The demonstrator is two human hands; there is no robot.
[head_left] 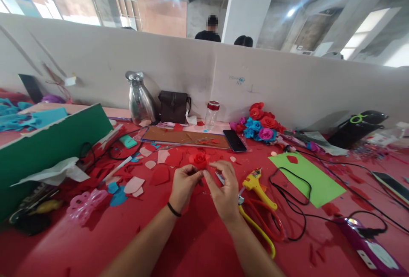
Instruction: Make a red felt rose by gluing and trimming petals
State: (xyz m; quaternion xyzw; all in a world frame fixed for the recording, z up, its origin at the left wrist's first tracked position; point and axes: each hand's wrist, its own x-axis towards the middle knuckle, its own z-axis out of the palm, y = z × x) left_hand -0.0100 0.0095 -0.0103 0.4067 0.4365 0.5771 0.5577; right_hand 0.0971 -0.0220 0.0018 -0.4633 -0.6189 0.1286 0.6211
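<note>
Both hands meet over the red table (204, 251), at a red paper flower (200, 158). My left hand (184, 185) has thumb and fingers pinched at the flower's lower edge. On its other side is my right hand (223, 187), thumb against the flower's base and fingers curled; what lies between them is too small to tell. Red petals (159, 175) and pink paper pieces (134, 185) lie left of the hands. To the right rest a yellow glue gun (259, 186) and pliers with red and yellow handles (258, 226).
Behind stand a steel jug (139, 98), black bag (174, 106), glass jar (211, 116), phone (234, 140) and paper flowers (262, 125). A green board (57, 149) rises left. Cables and a power strip (372, 247) lie right. People are beyond the partition (179, 64).
</note>
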